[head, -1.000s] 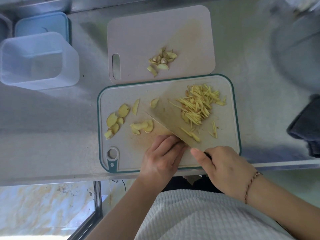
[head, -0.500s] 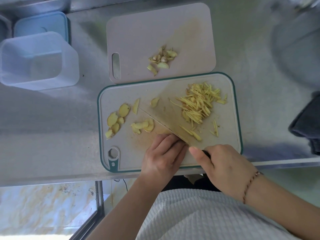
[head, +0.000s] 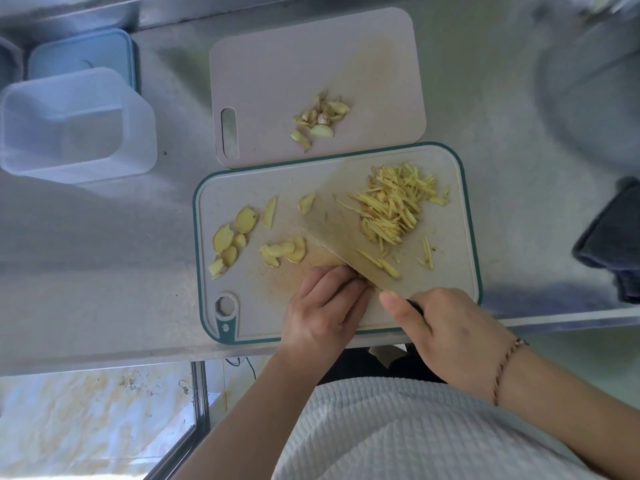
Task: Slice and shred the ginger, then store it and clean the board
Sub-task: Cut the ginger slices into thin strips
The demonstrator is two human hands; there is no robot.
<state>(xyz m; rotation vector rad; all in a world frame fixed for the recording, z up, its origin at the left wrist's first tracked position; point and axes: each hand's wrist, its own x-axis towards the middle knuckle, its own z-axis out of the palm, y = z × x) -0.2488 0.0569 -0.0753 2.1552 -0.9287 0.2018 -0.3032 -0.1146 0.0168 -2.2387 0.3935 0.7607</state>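
- The right hand [head: 446, 336] grips the knife [head: 341, 233].
- The left hand [head: 323, 306] curls its fingers on ginger at the blade.
- Ginger strips [head: 394, 206] lie on the green-edged board [head: 460, 237].

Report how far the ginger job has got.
Done: a shred pile on the green-rimmed board. In hand: the right hand grips the knife; the left hand steadies ginger at the blade. Left: slices unshredded, container empty, board unwashed.
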